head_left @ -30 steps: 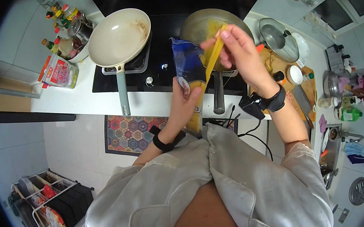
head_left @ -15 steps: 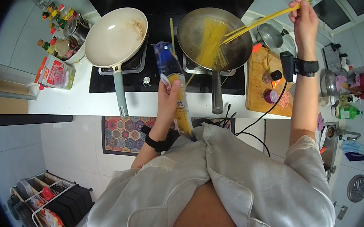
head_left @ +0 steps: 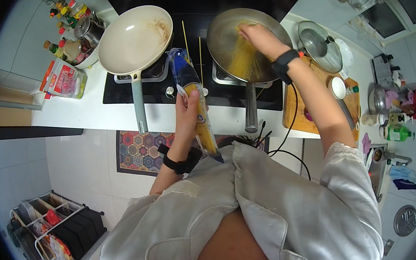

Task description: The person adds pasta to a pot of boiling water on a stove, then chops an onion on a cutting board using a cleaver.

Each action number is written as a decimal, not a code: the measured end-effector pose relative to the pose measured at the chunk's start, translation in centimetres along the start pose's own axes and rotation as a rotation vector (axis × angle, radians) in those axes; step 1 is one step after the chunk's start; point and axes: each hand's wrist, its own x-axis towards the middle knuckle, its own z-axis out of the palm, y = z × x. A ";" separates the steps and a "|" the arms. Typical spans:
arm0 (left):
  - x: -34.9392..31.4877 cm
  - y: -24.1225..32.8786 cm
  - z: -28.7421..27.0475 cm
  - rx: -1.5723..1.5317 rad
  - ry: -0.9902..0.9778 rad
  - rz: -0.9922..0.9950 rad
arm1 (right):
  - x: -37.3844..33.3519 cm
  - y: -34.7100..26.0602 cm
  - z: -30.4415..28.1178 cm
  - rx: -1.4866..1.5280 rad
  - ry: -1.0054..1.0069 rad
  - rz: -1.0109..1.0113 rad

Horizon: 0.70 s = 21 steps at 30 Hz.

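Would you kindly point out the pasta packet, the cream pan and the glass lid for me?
Pasta packet (head_left: pixel 202 115): head view, on the middle of its wrapper.
Cream pan (head_left: pixel 133 41): head view, on its inner base.
Glass lid (head_left: pixel 314 42): head view, on its glass.

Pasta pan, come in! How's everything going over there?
Left hand gripping pasta packet. Right hand in over grey pan, at the pasta, grip unclear. Loose strand on stovetop, left of pan.

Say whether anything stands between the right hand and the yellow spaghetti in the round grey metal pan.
Nothing visible: the right hand is over the round grey pan, at the far end of the yellow spaghetti.
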 end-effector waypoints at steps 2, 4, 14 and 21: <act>0.1 0.1 0.5 -0.030 -0.032 -0.028 | 0.5 1.9 1.9 -0.002 -0.068 -0.026; 0.0 0.1 0.5 -0.037 -0.043 -0.054 | 0.8 1.4 1.8 0.012 0.092 -0.028; -0.7 0.2 2.2 0.119 -0.334 0.089 | -3.4 -10.4 -7.2 0.461 0.503 -0.188; -1.3 0.3 3.6 -0.003 -0.529 -0.050 | -9.9 -13.8 -7.9 0.559 0.170 -0.229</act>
